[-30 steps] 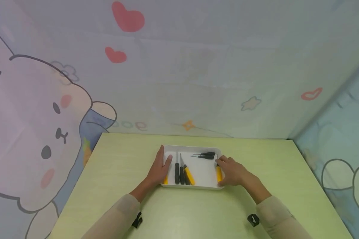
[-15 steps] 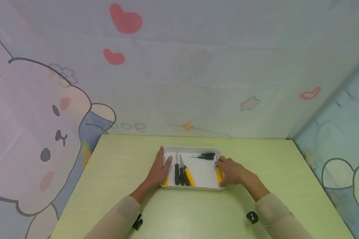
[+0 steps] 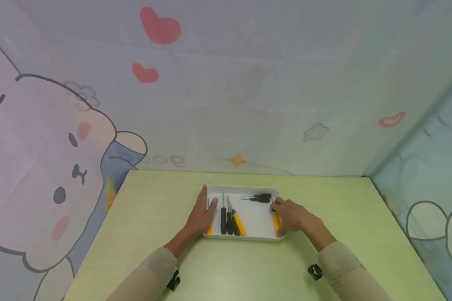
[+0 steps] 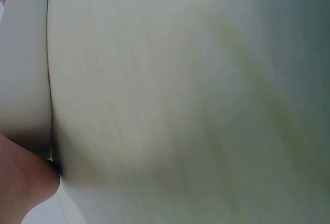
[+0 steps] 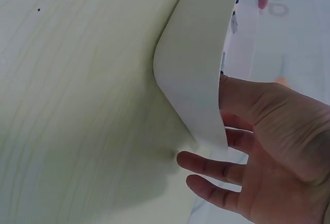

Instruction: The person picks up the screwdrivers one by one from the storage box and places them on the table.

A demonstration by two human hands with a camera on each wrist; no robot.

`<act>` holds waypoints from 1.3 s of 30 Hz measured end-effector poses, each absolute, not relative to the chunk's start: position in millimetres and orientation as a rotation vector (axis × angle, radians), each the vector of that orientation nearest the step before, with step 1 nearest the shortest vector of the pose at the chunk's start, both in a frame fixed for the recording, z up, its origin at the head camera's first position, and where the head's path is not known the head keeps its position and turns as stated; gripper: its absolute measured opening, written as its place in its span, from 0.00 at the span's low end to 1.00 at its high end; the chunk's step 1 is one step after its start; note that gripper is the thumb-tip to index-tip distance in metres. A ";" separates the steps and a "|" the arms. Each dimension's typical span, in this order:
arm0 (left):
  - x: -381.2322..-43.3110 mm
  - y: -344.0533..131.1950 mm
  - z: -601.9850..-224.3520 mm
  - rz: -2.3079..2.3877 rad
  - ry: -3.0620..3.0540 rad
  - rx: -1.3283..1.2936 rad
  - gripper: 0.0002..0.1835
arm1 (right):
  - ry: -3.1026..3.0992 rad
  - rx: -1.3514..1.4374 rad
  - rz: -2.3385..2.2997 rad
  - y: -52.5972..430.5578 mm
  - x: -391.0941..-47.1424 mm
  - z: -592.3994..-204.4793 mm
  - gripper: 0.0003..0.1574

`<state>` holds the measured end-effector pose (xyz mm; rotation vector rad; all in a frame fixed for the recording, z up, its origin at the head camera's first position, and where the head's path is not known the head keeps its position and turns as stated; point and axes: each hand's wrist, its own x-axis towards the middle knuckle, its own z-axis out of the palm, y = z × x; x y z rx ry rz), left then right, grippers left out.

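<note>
A shallow white tray (image 3: 245, 239) lies on the table with several screwdrivers in it. My left hand (image 3: 200, 213) grips its left end, thumb over the rim beside a partly hidden yellow-handled screwdriver (image 3: 209, 229). At the right end, my right hand (image 3: 291, 215) holds another yellow-handled screwdriver (image 3: 276, 221) with thumb and fingers reaching over the rim; the exact pinch is hidden. In the right wrist view, two fingers stay outside the tray wall (image 5: 191, 44). Black-handled screwdrivers (image 3: 223, 220) stand left of centre beside a yellow handle (image 3: 239, 223); two small black-handled ones (image 3: 261, 197) lie crosswise at the back.
A pale wood-grain table (image 3: 226, 267) surrounds the tray. Behind its far edge hangs a printed cloth wall (image 3: 241, 104) with hearts and cartoon animals. A black strap end (image 3: 315, 271) hangs below the right sleeve, and another (image 3: 173, 281) below the left.
At the tray's right end, the yellow-handled screwdriver has tilted slightly, its tip shifting left as my right fingers shift with it. My left hand keeps its place on the tray.
</note>
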<state>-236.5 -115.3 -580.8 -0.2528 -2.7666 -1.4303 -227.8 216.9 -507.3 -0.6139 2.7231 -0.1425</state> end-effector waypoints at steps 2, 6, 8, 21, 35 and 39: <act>-236.9 -114.8 -581.1 -1.432 -2.762 -0.256 0.44 | 2.722 -0.613 -0.140 216.6 -228.4 -507.8 0.51; -238.4 -114.6 -581.9 -1.433 -2.762 -0.254 0.44 | 2.730 -0.608 -0.134 215.0 -228.8 -508.0 0.51; -238.8 -114.8 -582.0 -1.431 -2.765 -0.248 0.44 | 2.739 -0.614 -0.126 213.5 -228.8 -508.5 0.51; -235.4 -117.0 -581.2 -1.425 -2.750 -0.295 0.42 | 2.774 -0.630 -0.110 210.3 -224.6 -511.2 0.46; -236.0 -115.4 -581.2 -1.411 -2.731 -0.308 0.42 | 2.785 -0.628 -0.128 209.1 -222.5 -507.2 0.46; -235.8 -115.3 -580.2 -1.412 -2.738 -0.297 0.42 | 2.788 -0.623 -0.131 209.1 -221.9 -507.4 0.46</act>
